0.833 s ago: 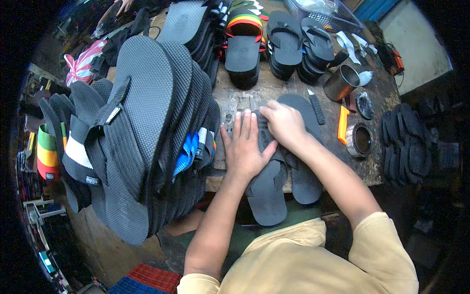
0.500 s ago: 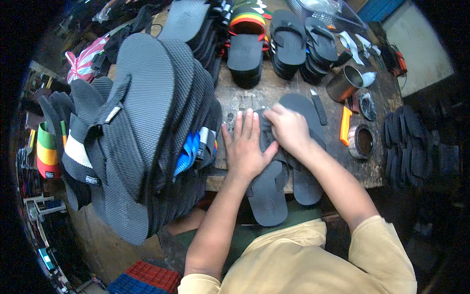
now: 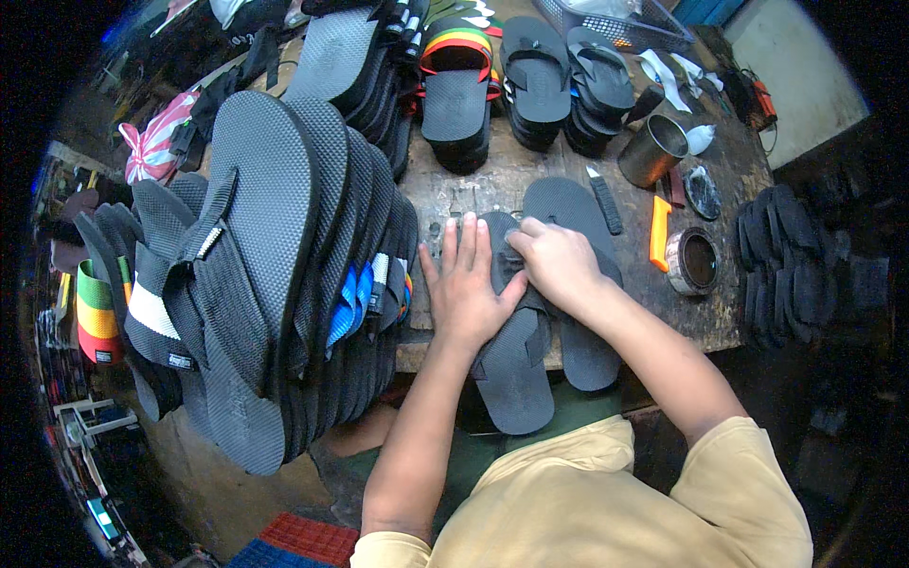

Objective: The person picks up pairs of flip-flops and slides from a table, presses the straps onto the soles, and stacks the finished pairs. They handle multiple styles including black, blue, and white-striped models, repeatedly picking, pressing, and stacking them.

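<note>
A black flip-flop [image 3: 516, 379] with a textured footbed lies in front of me, its heel end reaching past the table's near edge. My left hand [image 3: 467, 293] rests flat with spread fingers along its left side, the thumb pointing toward the strap. Curled closed, my right hand [image 3: 561, 265] grips the black strap [image 3: 511, 254] near the toe end; its fingertips are partly hidden. A second black flip-flop [image 3: 561, 204] lies alongside on the right, partly under my right hand and forearm.
Tall flip-flop stacks [image 3: 275, 189] rise at the left. More piles [image 3: 454, 109] line the back. Toward the right are a cutter knife [image 3: 604, 204], a metal cup [image 3: 653, 151], an orange handle [image 3: 660, 235] and a tape roll [image 3: 694, 265]. Dark soles [image 3: 781, 260] are stacked beyond the table.
My right hand has shifted slightly nearer to me along the strap, still closed. The left hand stays flat. The whole view has shifted a little.
</note>
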Action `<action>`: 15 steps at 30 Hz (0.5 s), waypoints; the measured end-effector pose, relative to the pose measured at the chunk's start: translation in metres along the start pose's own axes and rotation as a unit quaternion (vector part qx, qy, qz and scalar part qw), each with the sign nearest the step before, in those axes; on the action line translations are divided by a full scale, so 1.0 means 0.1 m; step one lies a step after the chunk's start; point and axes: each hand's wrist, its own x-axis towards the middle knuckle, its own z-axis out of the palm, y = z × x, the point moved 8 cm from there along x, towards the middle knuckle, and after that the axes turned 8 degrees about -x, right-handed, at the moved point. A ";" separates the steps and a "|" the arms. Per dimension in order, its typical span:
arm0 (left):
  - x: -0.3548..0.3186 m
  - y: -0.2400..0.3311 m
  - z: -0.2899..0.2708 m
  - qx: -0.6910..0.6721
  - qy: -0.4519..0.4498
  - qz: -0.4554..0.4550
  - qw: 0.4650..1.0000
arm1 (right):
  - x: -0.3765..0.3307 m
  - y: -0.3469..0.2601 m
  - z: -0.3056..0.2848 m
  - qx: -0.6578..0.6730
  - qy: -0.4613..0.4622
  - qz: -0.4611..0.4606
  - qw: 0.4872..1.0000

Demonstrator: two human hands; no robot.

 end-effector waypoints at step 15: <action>-0.01 0.00 0.04 0.022 -0.029 -0.012 0.999 | 0.11 0.07 0.05 0.017 0.085 -0.006 0.996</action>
